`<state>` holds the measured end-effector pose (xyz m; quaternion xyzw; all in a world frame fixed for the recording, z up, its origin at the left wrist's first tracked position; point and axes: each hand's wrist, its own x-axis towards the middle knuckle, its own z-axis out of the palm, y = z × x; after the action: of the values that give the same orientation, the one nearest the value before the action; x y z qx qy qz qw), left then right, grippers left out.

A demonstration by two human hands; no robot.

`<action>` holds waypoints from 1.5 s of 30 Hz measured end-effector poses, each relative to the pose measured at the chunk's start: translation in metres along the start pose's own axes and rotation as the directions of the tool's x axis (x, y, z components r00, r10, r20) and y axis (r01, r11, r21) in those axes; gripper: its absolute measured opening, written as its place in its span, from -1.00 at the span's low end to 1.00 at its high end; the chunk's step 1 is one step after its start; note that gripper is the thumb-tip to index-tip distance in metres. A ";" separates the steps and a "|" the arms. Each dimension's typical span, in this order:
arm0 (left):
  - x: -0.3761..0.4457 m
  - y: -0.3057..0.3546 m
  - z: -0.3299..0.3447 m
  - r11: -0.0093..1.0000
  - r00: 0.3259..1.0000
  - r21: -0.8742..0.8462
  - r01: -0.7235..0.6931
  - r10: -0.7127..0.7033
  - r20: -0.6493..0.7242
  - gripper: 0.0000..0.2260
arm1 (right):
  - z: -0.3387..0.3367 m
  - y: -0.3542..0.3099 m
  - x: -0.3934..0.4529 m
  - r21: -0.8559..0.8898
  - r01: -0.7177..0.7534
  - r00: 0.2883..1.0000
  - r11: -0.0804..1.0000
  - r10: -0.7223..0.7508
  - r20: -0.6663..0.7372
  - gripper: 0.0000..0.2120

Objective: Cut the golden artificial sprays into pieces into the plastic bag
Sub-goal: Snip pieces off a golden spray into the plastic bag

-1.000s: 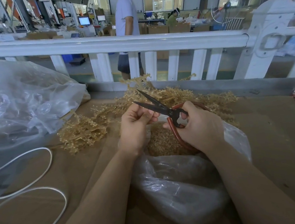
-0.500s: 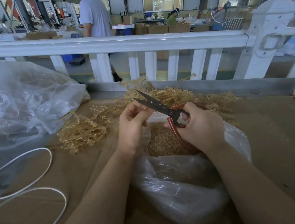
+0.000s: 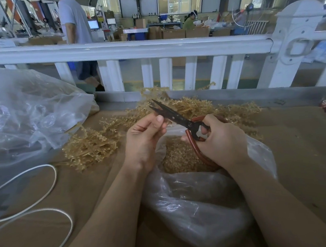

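Closest to the camera, a clear plastic bag (image 3: 200,204) lies on the brown table (image 3: 303,162). Its mouth is open, and inside sits a heap of small golden pieces (image 3: 179,157).

Just above the bag's mouth are two bare hands. The right hand (image 3: 220,140) has its fingers curled tight round the red handles of the scissors (image 3: 179,118). The dark blades point up and to the left and are open only a little at the tips. The left hand (image 3: 143,138) is just beside the blades. Its thumb and fingers are curled together as if pinching something small, but I cannot tell what it holds, if anything.

To the left, a white cord (image 3: 45,184) loops over the table.

Behind the hands, a big pile of golden sprays (image 3: 93,147) lies spread across the table, not yet cut.

Further left is another crumpled clear bag (image 3: 29,115).

At the back of the table stands a white fence (image 3: 132,51). Past it, a person in a pale shirt (image 3: 74,22) is on the workshop floor.
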<state>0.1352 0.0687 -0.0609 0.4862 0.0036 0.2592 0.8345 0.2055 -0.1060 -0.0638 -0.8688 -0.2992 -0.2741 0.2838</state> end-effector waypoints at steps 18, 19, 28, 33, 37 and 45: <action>-0.002 -0.005 0.003 0.932 0.988 0.340 -0.127 0.148 -0.035 -0.89 | 0.000 0.002 0.002 -0.101 0.037 0.999 0.994 -0.034 0.033 -0.39; -0.002 -0.005 0.004 0.930 0.988 0.345 -0.129 0.151 -0.039 -0.89 | -0.001 0.001 0.002 -0.110 0.032 0.999 0.993 -0.029 0.034 -0.37; -0.005 -0.003 0.006 0.927 0.985 0.341 -0.154 0.170 -0.015 -0.83 | -0.001 -0.001 0.000 -0.061 0.046 0.999 0.997 -0.047 -0.004 -0.45; -0.005 -0.001 0.006 0.922 0.987 0.357 -0.147 0.160 -0.007 -0.91 | 0.000 -0.002 -0.001 -0.037 0.079 0.996 0.996 -0.081 -0.042 -0.53; -0.005 -0.001 0.007 0.936 0.986 0.319 -0.147 0.166 -0.032 -0.91 | 0.001 -0.001 -0.001 -0.037 0.070 0.997 0.997 -0.071 -0.025 -0.50; -0.003 0.000 0.007 0.975 0.994 0.199 -0.101 0.109 -0.030 -0.91 | 0.001 0.001 -0.001 -0.018 0.024 1.000 1.000 -0.023 0.005 -0.44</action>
<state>0.1341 0.0619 -0.0580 0.5607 0.0204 0.3112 0.7671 0.2062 -0.1063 -0.0657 -0.8684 -0.3076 -0.2779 0.2719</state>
